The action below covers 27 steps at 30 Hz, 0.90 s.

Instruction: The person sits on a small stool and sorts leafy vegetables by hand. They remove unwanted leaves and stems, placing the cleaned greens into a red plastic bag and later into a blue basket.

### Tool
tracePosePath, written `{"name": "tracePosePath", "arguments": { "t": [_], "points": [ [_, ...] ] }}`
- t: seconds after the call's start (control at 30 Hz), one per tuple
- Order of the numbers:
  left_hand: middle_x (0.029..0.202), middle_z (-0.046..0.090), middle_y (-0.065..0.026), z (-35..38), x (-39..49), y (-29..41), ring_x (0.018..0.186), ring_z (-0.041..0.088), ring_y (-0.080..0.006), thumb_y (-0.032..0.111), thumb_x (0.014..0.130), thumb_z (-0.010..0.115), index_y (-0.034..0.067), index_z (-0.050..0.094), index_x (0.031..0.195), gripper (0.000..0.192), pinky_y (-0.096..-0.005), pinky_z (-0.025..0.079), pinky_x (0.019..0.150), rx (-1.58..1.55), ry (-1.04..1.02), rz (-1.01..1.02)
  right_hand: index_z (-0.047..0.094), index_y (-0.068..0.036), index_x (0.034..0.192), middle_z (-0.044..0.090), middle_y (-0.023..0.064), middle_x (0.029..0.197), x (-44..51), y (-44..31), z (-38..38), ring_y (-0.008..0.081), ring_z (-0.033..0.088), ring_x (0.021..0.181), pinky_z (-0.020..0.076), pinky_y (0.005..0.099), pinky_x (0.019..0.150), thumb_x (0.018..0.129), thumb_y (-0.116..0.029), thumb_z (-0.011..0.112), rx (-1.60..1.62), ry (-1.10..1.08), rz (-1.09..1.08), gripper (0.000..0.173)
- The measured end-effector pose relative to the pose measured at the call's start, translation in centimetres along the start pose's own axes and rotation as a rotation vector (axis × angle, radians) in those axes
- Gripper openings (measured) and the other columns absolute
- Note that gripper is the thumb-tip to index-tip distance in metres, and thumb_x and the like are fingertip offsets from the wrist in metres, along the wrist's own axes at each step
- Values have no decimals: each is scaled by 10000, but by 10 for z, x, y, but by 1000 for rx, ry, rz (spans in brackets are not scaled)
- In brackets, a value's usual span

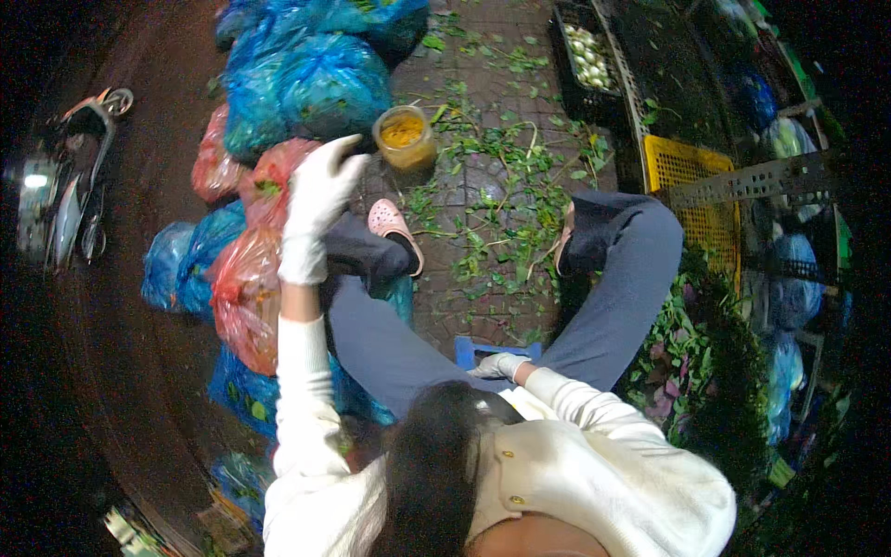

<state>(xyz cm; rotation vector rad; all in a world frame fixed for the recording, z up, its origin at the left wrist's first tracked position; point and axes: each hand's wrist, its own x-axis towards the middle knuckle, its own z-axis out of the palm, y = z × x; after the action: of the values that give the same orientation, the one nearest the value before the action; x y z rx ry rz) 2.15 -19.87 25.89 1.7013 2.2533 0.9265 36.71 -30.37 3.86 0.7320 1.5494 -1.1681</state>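
In a white glove, my left hand (324,184) is raised over the red plastic bags, its fingers apart and nothing visible in it. Just past its fingertips stands a clear plastic jar (405,139) with orange-yellow contents. My right hand (500,365), gloved too, is low between my thighs at the edge of a blue plastic stool (465,348). Whether its fingers grip the stool is hidden. Loose green leaves and stems (511,202) litter the brick paving between my feet.
Filled blue bags (334,83) and red bags (247,299) line my left side. To the right are a black crate (567,90) of white round produce, a yellow plastic crate (689,188) and a heap of leafy greens (675,355). A motorbike (83,174) stands far left.
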Motion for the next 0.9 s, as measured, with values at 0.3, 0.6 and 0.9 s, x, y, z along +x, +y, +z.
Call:
{"name": "tracePosePath", "arguments": {
  "t": [0.3, 0.6, 0.9],
  "points": [
    [886, 646, -160, 156, 4, 63, 841, 622, -328, 349, 748, 627, 60, 610, 1047, 416, -446, 467, 767, 348, -1324, 278, 638, -83, 1108, 669, 90, 1021, 23, 62, 40, 243, 623, 934, 453, 322, 830, 877, -206, 520, 356, 220, -472, 287],
    [897, 588, -149, 157, 125, 18, 897, 581, -311, 351, 712, 695, 80, 569, 1091, 483, -448, 431, 755, 282, -884, 64, 696, -98, 1004, 659, 115, 1023, 60, 74, 17, 292, 612, 948, 467, 415, 833, 808, -352, 588, 761, 15, -682, 338],
    [984, 660, -165, 179, 240, -109, 899, 632, -353, 476, 795, 575, 69, 624, 1078, 498, -433, 496, 793, 238, -967, -40, 598, -10, 840, 627, 238, 796, 5, 1, -223, 417, 612, 771, 479, 506, 707, 852, -535, 497, 362, 523, -234, 535]
  ]
}}
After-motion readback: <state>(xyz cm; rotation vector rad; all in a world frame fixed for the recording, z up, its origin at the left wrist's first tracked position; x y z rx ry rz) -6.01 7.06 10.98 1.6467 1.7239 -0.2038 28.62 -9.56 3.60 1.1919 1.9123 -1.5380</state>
